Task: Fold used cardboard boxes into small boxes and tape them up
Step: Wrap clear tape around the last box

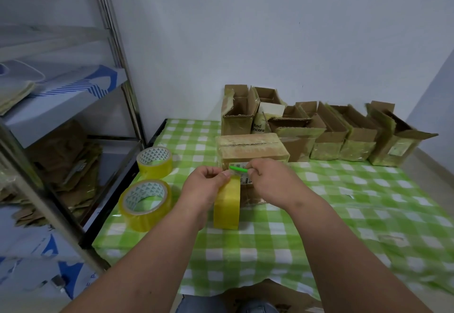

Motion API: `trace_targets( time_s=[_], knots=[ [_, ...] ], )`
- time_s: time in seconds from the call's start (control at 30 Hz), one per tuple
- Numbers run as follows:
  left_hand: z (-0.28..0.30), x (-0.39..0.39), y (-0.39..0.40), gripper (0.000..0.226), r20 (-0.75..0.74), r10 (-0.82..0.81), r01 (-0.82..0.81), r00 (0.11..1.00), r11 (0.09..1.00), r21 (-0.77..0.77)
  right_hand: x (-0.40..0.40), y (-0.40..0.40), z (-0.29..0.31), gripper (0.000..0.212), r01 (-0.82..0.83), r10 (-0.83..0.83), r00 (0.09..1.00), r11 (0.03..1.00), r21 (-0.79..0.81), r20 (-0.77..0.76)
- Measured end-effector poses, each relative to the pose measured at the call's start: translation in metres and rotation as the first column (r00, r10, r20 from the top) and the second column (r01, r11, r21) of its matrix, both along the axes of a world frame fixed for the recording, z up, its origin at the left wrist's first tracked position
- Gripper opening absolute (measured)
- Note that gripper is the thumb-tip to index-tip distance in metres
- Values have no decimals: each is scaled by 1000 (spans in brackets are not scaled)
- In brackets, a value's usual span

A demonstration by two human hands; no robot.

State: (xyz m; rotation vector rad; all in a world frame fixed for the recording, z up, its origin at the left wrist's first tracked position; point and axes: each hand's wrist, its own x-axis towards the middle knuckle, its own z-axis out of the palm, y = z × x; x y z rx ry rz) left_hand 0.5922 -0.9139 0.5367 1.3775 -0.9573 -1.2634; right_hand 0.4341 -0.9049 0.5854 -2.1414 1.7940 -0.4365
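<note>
Yellow roll of packing tape (226,204) gripped upright in left hand (204,187) — right hand (271,180) pinching small green cutter (238,169) at the tape's free end. Taped brown cardboard box (251,150) just beyond both hands, on checked table (344,202). Risk: slipped cut — tape snapping back onto roll.

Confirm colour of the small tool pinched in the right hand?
Bright green small tool, in the right hand; head view.

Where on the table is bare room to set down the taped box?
Bare checked cloth lies right of the right hand, in front of the row of open boxes. The back edge is crowded by that row, the left edge by two spare tape rolls.
</note>
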Motion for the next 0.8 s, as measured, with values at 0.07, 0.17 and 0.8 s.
trace_targets(
  time_s=[0.07, 0.17, 0.8],
  knots=[
    [1, 0, 0, 22, 5, 2, -2, 1000, 1000, -7, 1, 1, 3, 30, -2, 2, 1000, 1000, -10, -7],
    [3, -1, 2, 22, 22, 3, -2, 1000, 1000, -18, 0, 1, 5, 30, 10, -10, 1000, 1000, -11, 7],
    [5, -2, -2, 17, 48, 7, -8, 999, 1000, 25, 7, 0, 12, 26, 67, -70, 996, 997, -48, -64]
  ],
)
